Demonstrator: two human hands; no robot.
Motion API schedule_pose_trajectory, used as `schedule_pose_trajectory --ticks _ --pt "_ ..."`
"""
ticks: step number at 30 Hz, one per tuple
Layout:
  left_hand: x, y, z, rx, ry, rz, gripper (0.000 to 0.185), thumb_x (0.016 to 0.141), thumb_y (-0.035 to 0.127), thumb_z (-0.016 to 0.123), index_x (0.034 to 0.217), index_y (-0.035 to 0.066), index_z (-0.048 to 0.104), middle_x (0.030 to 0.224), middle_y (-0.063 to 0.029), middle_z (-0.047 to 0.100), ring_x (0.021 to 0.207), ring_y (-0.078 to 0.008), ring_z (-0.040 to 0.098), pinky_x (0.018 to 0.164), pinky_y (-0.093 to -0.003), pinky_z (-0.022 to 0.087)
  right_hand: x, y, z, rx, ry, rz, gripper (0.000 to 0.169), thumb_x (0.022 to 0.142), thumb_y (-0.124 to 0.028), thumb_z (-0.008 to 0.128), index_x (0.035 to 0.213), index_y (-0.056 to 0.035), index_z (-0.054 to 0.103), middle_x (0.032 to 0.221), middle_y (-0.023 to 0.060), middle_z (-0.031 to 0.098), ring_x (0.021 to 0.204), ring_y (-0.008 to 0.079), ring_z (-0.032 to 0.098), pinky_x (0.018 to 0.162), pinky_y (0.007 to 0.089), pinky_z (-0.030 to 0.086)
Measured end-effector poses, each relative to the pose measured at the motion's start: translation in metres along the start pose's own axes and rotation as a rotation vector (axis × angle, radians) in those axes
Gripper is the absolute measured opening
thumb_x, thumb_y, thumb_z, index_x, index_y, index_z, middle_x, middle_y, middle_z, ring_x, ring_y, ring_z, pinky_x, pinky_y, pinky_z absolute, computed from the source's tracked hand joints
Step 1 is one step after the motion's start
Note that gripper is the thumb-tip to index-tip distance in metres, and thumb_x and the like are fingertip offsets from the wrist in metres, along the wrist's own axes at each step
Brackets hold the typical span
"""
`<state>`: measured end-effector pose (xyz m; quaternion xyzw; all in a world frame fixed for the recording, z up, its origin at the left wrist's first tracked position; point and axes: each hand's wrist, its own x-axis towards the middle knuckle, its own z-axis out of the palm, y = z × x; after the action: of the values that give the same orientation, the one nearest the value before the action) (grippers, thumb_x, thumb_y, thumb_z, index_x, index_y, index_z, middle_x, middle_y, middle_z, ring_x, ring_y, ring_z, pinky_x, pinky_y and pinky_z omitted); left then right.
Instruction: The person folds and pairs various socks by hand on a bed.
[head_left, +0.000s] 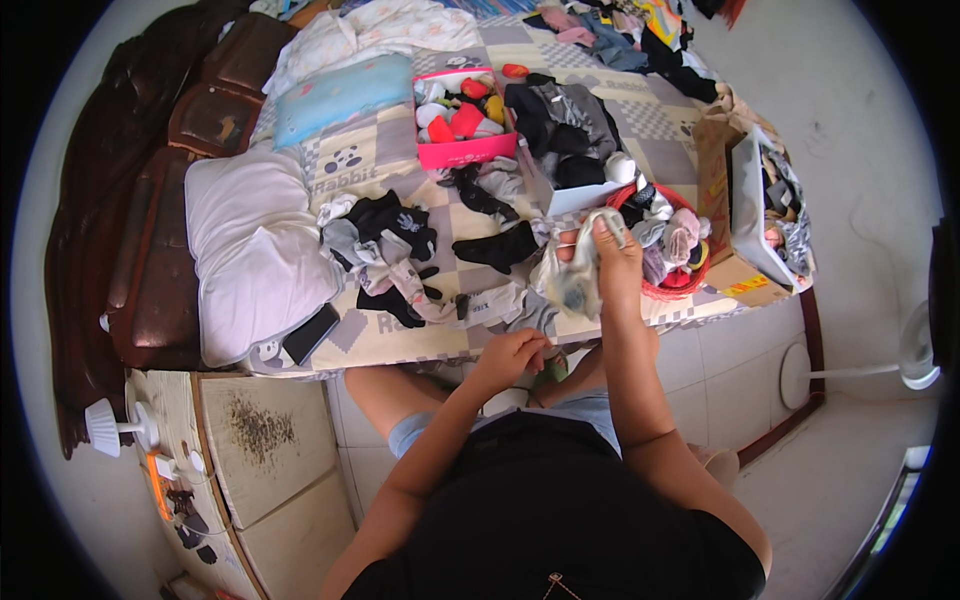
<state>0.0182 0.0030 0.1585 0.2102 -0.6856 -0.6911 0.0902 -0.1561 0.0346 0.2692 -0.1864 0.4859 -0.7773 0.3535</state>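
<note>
My right hand (621, 262) is raised over the bed's near side, gripping a pale sock (577, 279) with a grey patch. The sock hangs to the left of my fingers. Lower and to the left, my left hand (516, 355) is by the mattress edge with its fingers curled in, and nothing shows in them. White socks with lettering (491, 304) lie just beyond it. A black sock (496, 249) rests farther back. To its left is a loose heap of black, grey and white socks (386, 232). Beside my right hand stands a red woven basket (671, 292) of rolled socks.
A pink box (465, 154) of colourful socks and a white box (577, 199) of dark clothing sit farther back. At right are a cardboard box (716, 187) and a white bin (757, 217). A phone (311, 334) lies by the white pillow (259, 259). A fan (915, 345) stands right.
</note>
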Motion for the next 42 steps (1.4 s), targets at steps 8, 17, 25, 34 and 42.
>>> schedule_pose_trajectory --ticks 8,17,25,34,42 --pt "-0.003 0.017 -0.015 -0.215 -0.078 -0.200 0.043 0.094 0.038 0.037 0.098 0.000 0.060 0.074 -0.0069 0.061 0.065 -0.0148 0.059 0.064 -0.0272 0.048 0.008 0.024 -0.013 -0.365 -0.082 -0.106 0.015 0.086 -0.014 0.059 0.085 -0.0005 0.064 0.076 0.0027 0.064 0.066 0.0083 0.055 0.062 0.0226 0.044" --pt "0.001 0.051 -0.016 -1.151 -0.251 -0.056 0.070 0.091 0.058 0.016 0.127 0.003 0.040 0.120 -0.0139 0.052 0.112 -0.0248 0.050 0.092 -0.0394 0.041 -0.025 0.031 0.008 -0.720 -0.483 -0.490 0.022 0.066 0.005 0.064 0.086 -0.0043 0.067 0.090 0.0052 0.059 0.086 0.0194 0.054 0.074 0.0289 0.044" --pt "0.000 0.044 -0.034 -1.105 0.075 0.052 0.053 0.095 0.043 0.028 0.128 0.002 0.039 0.122 -0.0120 0.052 0.110 -0.0221 0.052 0.094 -0.0355 0.041 -0.054 0.022 0.005 -1.078 -0.670 -0.744 0.022 0.061 -0.008 0.072 0.082 -0.0085 0.068 0.081 0.0025 0.053 0.078 0.0236 0.049 0.067 0.0328 0.043" --pt "-0.007 0.046 -0.017 -0.724 0.288 0.008 0.036 0.093 0.021 0.045 0.122 -0.001 0.046 0.109 -0.0074 0.057 0.097 -0.0152 0.055 0.084 -0.0283 0.043 -0.029 0.040 0.009 -1.003 -0.088 -0.375 0.015 0.073 -0.019 0.070 0.077 -0.0048 0.065 0.079 0.0085 0.053 0.077 0.0244 0.054 0.064 0.0345 0.045" --pt "-0.006 0.013 -0.009 -0.527 0.260 -0.113 0.032 0.088 0.019 0.054 0.116 0.003 0.049 0.100 -0.0008 0.058 0.085 -0.0085 0.054 0.068 -0.0227 0.040 -0.022 0.054 0.019 -0.984 -0.217 -0.416 0.014 0.071 -0.010 0.071 0.079 -0.0025 0.062 0.085 0.0077 0.052 0.075 0.0197 0.051 0.062 0.0287 0.042"
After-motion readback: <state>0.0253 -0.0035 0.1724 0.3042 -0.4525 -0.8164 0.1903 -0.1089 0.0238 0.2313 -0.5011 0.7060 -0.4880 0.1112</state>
